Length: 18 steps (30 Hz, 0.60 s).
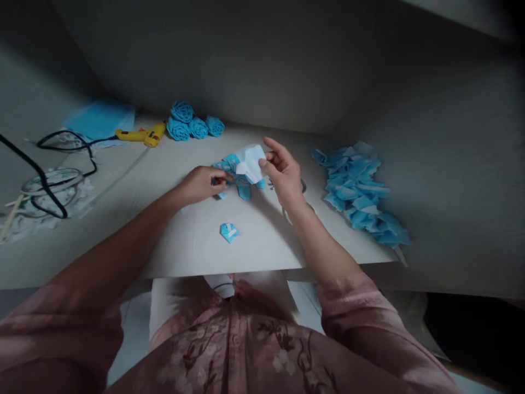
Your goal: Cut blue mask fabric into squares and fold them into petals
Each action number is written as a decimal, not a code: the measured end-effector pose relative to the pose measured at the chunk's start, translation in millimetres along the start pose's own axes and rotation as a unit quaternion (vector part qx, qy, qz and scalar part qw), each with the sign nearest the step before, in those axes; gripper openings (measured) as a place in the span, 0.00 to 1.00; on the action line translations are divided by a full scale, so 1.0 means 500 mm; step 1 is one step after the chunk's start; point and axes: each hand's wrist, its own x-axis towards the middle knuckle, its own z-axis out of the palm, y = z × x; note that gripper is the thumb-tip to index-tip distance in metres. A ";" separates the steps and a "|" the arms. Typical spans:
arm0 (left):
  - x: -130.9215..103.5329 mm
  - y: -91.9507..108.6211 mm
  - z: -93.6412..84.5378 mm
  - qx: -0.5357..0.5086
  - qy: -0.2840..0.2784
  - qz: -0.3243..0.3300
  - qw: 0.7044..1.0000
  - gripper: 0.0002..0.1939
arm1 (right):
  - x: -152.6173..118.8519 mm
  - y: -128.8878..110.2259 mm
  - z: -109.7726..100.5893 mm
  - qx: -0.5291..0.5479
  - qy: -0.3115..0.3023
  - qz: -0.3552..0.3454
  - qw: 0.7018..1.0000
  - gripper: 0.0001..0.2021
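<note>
My right hand [284,172] pinches a pale blue fabric petal [253,164] between thumb and index finger, its other fingers raised. The petal's pale side faces me. Behind and below it lies a cluster of folded blue petals [244,191], partly hidden by the petal and my left hand. My left hand [207,183] is at the left side of this cluster, with fingers curled together; whatever is between its fingertips is hidden. Closer to me, a single folded blue petal [228,232] with a white patch rests on the table [188,246].
Several blue rosettes [180,129] stand at the back, beside a yellow glue gun [141,134] with a black cord. Blue sheets [100,119] lie at back left, a tape roll [51,180] on white scraps at left. A heap of blue pieces [359,189] lines the right wall.
</note>
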 end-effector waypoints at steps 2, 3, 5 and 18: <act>0.002 -0.001 0.001 0.027 -0.004 0.062 0.998 0.13 | -0.002 -0.008 0.002 0.006 -0.006 0.002 1.000 0.32; 0.002 0.002 0.002 0.023 0.007 0.077 0.997 0.12 | -0.003 -0.012 0.003 0.009 -0.011 0.005 1.000 0.33; 0.001 0.011 0.005 -0.043 0.040 0.060 0.996 0.12 | -0.007 -0.019 0.007 0.014 -0.026 0.013 0.999 0.34; -0.004 0.036 0.020 -0.331 0.003 -0.062 0.942 0.29 | -0.023 -0.022 0.027 0.005 -0.111 0.038 0.993 0.34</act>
